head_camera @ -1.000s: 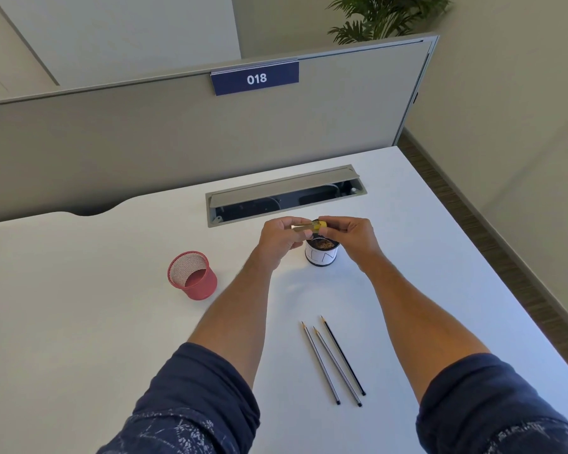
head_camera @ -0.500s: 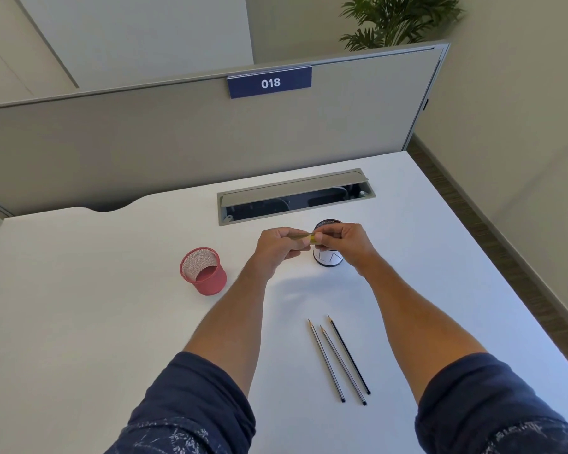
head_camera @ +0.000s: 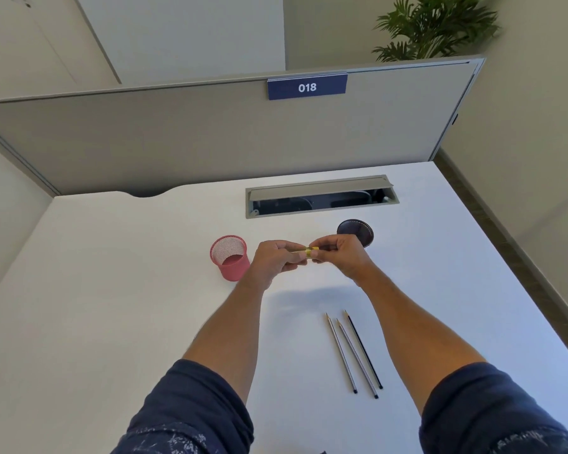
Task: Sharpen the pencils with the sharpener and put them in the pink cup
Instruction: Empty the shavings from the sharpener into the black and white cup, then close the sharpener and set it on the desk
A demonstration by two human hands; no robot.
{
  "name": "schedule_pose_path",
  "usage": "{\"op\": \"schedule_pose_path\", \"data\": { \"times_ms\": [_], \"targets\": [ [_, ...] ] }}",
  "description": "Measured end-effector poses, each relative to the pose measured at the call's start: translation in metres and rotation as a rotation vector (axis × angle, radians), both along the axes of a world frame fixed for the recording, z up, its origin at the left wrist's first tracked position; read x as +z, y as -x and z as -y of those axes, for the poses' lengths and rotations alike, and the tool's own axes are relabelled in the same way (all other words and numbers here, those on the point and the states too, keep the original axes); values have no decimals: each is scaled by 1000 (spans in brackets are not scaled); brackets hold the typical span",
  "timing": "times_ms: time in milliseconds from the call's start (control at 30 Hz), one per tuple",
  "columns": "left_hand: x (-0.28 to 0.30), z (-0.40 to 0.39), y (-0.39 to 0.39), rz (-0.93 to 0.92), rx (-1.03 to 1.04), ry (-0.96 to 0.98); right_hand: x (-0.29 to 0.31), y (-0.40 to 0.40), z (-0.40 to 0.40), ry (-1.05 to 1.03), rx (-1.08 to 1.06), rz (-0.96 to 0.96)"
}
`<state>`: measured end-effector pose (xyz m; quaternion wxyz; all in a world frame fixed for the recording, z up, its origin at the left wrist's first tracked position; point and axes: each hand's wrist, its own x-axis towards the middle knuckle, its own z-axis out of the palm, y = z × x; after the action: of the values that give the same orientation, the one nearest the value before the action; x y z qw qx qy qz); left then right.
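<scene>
My left hand [head_camera: 274, 261] and my right hand [head_camera: 340, 257] meet above the white desk [head_camera: 112, 322], fingertips pinched together. A short yellow pencil [head_camera: 298, 251] sticks out of my left fingers. Its end goes into a small yellow sharpener [head_camera: 313, 252] pinched in my right fingers; both are mostly hidden. The pink mesh cup [head_camera: 230, 258] stands upright just left of my left hand, with no pencil showing in it. Three long pencils, two silver [head_camera: 341, 353] [head_camera: 358, 358] and one dark [head_camera: 364, 350], lie side by side nearer me.
A small round dark container [head_camera: 358, 229] stands behind my right hand, partly covered by it. An open cable tray [head_camera: 322, 196] is sunk into the desk further back. A grey partition [head_camera: 210, 139] closes the far edge. The desk's right edge drops to the floor.
Both hands have come away from above the dark container, toward me and toward the pink cup, still pinching the yellow pencil and sharpener. The view has tilted upward.
</scene>
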<state>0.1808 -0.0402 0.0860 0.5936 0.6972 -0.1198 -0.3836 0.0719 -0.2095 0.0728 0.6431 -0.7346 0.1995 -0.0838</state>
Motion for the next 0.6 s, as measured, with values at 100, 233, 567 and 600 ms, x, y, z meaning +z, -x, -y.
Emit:
{"op": "schedule_pose_path", "data": {
  "times_ms": [100, 233, 567, 600],
  "targets": [
    [-7, -17, 6, -3, -5, -33, -7, 5, -17, 20, 60, -31],
    [-19, -37, 19, -23, 11, -105, -15, 12, -35, 62, 125, -98],
    [-51, -68, 56, 136, 37, -278, -27, 19, -64, 291, 318, -261],
    [-54, -70, 60, 145, 49, -301, -29, 20, -67, 275, 304, -261]
  ]
}}
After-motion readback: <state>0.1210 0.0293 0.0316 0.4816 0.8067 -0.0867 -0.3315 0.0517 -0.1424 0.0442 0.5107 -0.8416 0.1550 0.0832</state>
